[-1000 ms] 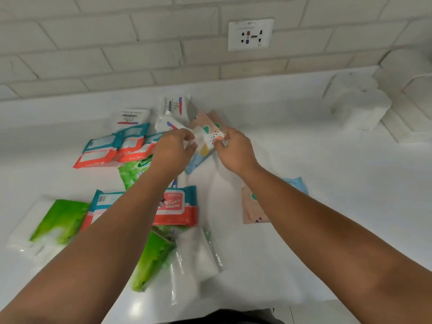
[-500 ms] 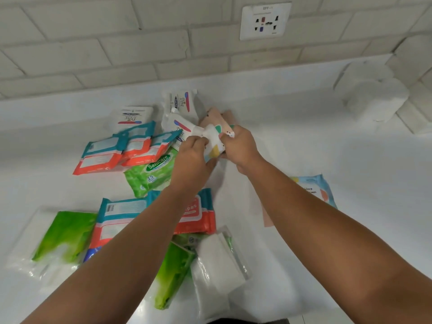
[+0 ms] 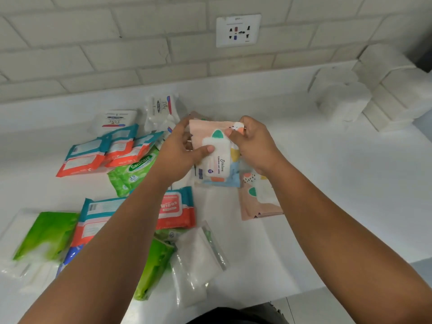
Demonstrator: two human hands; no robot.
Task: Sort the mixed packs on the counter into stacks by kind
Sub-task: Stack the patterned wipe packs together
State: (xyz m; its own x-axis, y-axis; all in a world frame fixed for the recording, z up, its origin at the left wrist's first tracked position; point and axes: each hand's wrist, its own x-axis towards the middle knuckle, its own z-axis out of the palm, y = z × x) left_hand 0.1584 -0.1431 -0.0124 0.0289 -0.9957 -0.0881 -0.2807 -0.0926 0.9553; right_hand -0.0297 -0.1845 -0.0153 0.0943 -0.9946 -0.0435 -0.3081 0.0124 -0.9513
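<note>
Both hands hold a pastel patterned wipes pack [image 3: 218, 157] above the white counter [image 3: 327, 183]. My left hand [image 3: 180, 153] grips its left side with the thumb on the white label. My right hand [image 3: 252, 141] pinches its top right corner. Another pastel pack [image 3: 259, 202] lies flat just below my right wrist. Teal-and-orange packs [image 3: 102, 155] overlap at the left, and two more [image 3: 175, 206] lie under my left forearm. A green Sanicare pack [image 3: 133, 171] sits between them. White Dove packs [image 3: 114, 120] lie at the back. Green-and-clear packs [image 3: 44, 235] and a clear pack [image 3: 198, 260] lie near the front edge.
Tissue rolls [image 3: 341, 99] and white blocks [image 3: 392, 90] stand at the back right by the tiled wall. A wall socket [image 3: 238, 30] is above the counter. The counter's front edge [image 3: 304, 291] runs across the lower right.
Both hands have lifted the pastel pack off the pile and drawn it nearer, turning it so its label faces up. The camera has moved closer.
</note>
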